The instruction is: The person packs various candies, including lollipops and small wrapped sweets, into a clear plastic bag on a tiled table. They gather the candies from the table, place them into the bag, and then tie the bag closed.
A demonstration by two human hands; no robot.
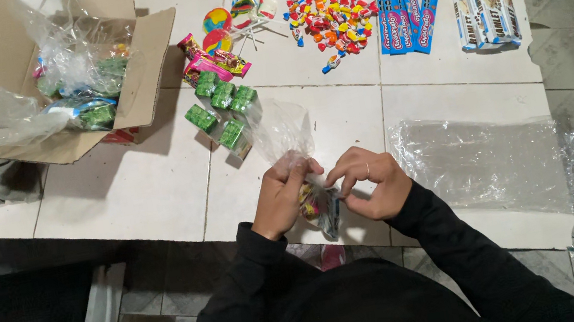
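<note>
My left hand (282, 197) grips the neck of a small clear plastic bag (284, 134) whose loose top stands up above my fingers. The filled bottom of the bag, with colourful sweets (319, 206) in it, hangs between my two hands over the near edge of the white tiled table (127, 189). My right hand (374, 185), with a ring on one finger, pinches the same bag from the right. Both sleeves are black.
Green sweet packs (223, 109) lie just beyond my hands. Further back are lollipops (230, 18), a heap of small wrapped sweets (329, 20), blue packets (408, 22) and striped packets (485, 12). An open cardboard box (21, 82) with bags stands left. Clear plastic sheets (488, 161) lie right.
</note>
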